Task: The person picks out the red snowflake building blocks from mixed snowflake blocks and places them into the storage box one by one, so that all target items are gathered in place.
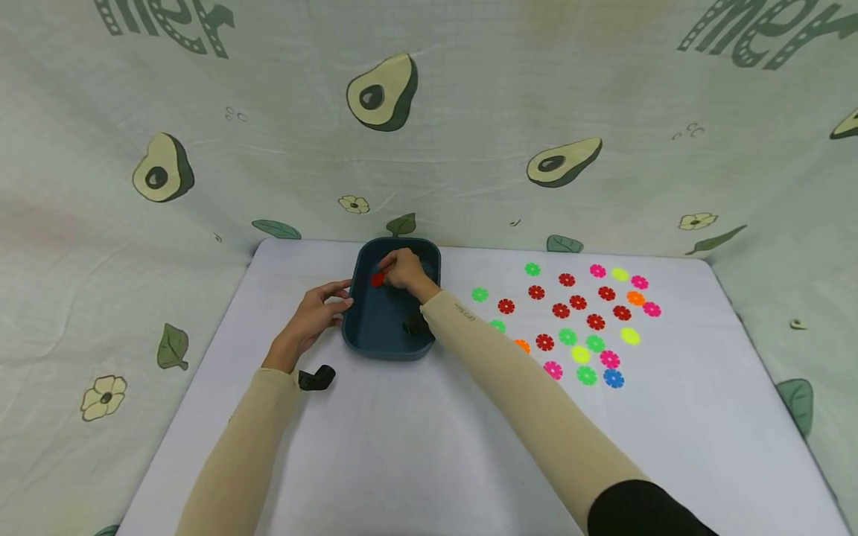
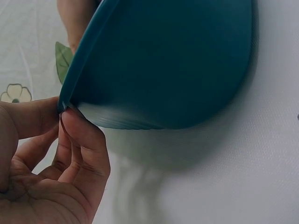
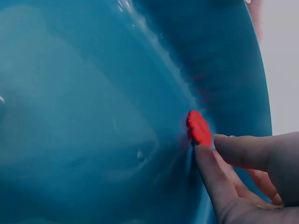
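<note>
A blue-green plastic tray (image 1: 385,339) stands at the back of the white table. My left hand (image 1: 313,316) is at its left side, and the left wrist view shows thumb and finger pinching the tray's rim (image 2: 77,70). Inside the tray is my right hand (image 1: 405,272), near the far left part. Its thumb and fingertip pinch a red notched disc (image 3: 199,128) close to the tray wall. The same red disc (image 1: 378,279) shows small in the head view, partly covered by the fingers.
To the tray's right, loose notched discs lie spread out: red (image 1: 560,311), green (image 1: 586,375), yellow (image 1: 630,336), pink (image 1: 609,359), orange (image 1: 635,298) and blue (image 1: 613,378). My right forearm crosses in front of some. A patterned cloth (image 1: 469,97) hangs behind the table.
</note>
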`<state>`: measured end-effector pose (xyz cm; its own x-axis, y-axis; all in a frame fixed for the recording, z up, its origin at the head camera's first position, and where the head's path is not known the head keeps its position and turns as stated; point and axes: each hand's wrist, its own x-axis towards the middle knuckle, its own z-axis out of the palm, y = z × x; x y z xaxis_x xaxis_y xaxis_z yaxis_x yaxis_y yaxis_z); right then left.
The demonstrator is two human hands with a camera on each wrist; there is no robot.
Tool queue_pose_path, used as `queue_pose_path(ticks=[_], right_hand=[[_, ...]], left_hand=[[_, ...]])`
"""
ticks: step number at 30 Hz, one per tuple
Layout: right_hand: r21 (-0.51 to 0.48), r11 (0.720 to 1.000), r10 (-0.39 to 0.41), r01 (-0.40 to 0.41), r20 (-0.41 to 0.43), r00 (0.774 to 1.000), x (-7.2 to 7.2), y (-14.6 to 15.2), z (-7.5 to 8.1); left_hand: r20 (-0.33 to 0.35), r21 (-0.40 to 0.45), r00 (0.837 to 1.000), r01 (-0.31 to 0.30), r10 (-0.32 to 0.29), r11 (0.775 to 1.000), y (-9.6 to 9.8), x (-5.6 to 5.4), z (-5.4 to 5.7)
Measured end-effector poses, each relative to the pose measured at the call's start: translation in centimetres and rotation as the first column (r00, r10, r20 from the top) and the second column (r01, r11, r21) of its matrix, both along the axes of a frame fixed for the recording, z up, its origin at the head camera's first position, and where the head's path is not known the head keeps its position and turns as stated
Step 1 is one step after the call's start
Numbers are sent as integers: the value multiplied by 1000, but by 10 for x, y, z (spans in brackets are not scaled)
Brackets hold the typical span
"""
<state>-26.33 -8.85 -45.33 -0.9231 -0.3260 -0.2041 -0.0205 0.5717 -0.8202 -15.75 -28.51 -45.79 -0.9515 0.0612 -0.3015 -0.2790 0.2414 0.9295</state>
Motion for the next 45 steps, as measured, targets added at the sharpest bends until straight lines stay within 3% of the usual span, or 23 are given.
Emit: queue_pose_path(ticks=[10,19,27,32,39,45], right_hand=[[-62,997,41,-42,-22,999,-3,10,14],[-194,977,108,-93,71,992,5,28,45],[-285,954,136,-96,123,983,16,56,61],[-334,940,121,-70,134,984,20,79,61],[-284,958,70,-34,120,990,29,111,56],[-243,969,74,-44,115,991,37,143,53]], left_hand=[[-2,-12,1000,15,-16,1000,-9,-3,-1],[8,-19,1000,5,-5,1000,-27,-1,2],[18,-21,1000,-8,9,1000,-38,2,4],[22,-20,1000,-8,8,1000,-41,3,4],[25,-36,1000,3,-2,999,-45,2,4],[18,-40,1000,4,-3,999,-44,3,5]])
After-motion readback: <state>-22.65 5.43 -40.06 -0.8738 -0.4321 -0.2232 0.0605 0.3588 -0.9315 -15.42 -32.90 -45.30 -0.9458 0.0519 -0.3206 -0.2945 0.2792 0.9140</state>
